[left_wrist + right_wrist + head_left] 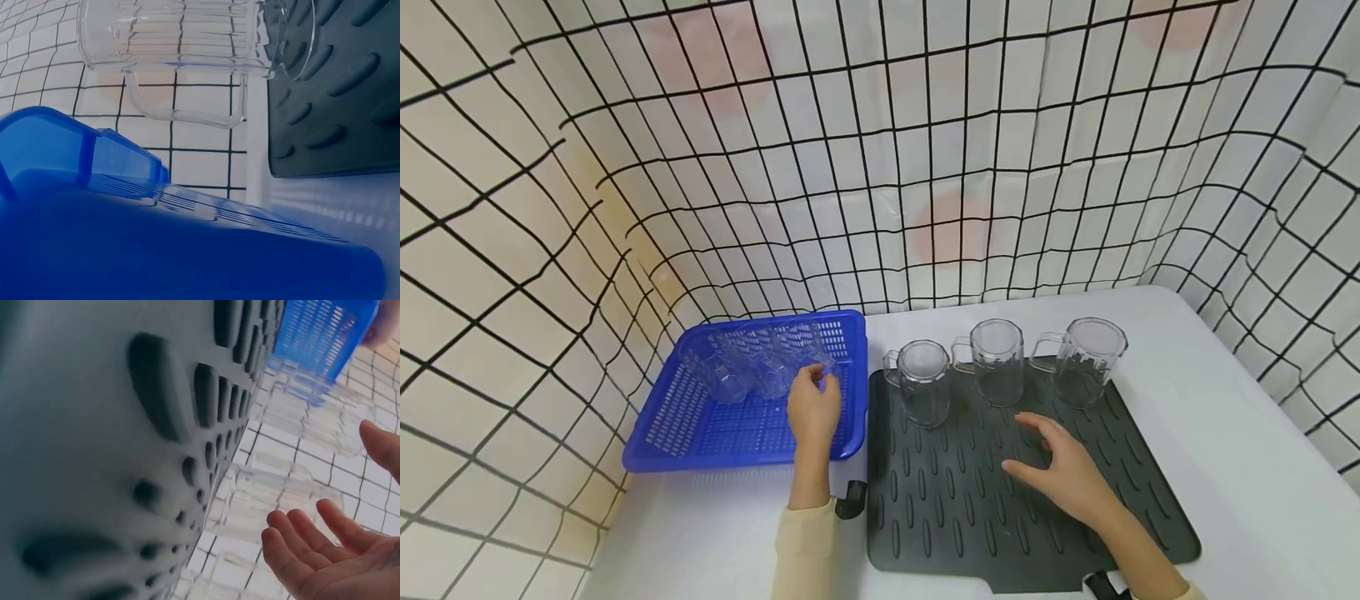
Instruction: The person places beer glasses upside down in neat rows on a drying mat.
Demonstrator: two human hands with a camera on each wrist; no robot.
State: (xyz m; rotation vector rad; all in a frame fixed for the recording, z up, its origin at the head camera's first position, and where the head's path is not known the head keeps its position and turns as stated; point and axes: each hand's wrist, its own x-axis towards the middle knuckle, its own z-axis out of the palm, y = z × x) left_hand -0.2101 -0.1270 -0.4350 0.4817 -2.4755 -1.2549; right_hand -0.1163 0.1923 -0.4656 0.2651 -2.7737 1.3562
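My left hand [814, 410] is over the right side of a blue basket [745, 461], fingers bent at the near end of a clear glass mug [822, 346]. Whether the fingers pinch that mug I cannot tell. More clear glass mugs [724, 379] lie tilted to its left in the basket. Over a dark ribbed mat [940, 500], my right hand [1067, 471] is held with thumb and fingers spread, holding nothing. In the right wrist view its fingers [300, 550] are apart from the mugs. The left hand is outside the left wrist view.
Three clear glass mugs stand along the mat's back edge: a left one [925, 392], a middle one [998, 367] and a right one [1084, 367], handles to the left. A black wire grid [925, 167] encloses the white table [1247, 467] at the back and sides.
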